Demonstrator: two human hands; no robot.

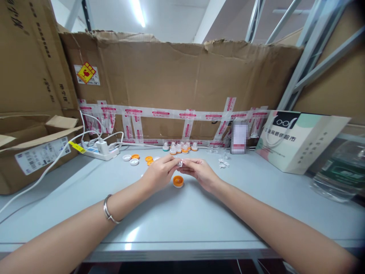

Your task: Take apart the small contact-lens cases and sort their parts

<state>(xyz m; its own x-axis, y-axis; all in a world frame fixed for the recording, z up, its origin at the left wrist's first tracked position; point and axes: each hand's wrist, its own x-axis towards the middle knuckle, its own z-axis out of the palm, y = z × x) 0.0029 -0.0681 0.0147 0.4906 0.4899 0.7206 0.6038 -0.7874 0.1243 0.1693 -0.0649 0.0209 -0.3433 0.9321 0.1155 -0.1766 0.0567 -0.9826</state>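
Over the middle of the grey table, my left hand [160, 172] and my right hand [200, 172] meet at the fingertips. Both pinch one small white part with dark holes in its end [180, 164]; its kind I cannot make out. Just below it on the table lies an orange ring-shaped cap with a white base [178, 181]. Several white and orange caps [134, 161] lie to the left of my hands. Behind them stand several clear-domed caps with orange or green bases [173, 148]. Small white pieces [223, 163] and clear parts [225, 156] lie to the right.
A power strip with white cables [99, 152] and an open cardboard box [37, 152] are at the left. A phone [239, 137] leans against the tall cardboard wall [176, 76] at the back. A printed paper bag [296, 142] and a large clear bottle [339, 171] stand at the right.
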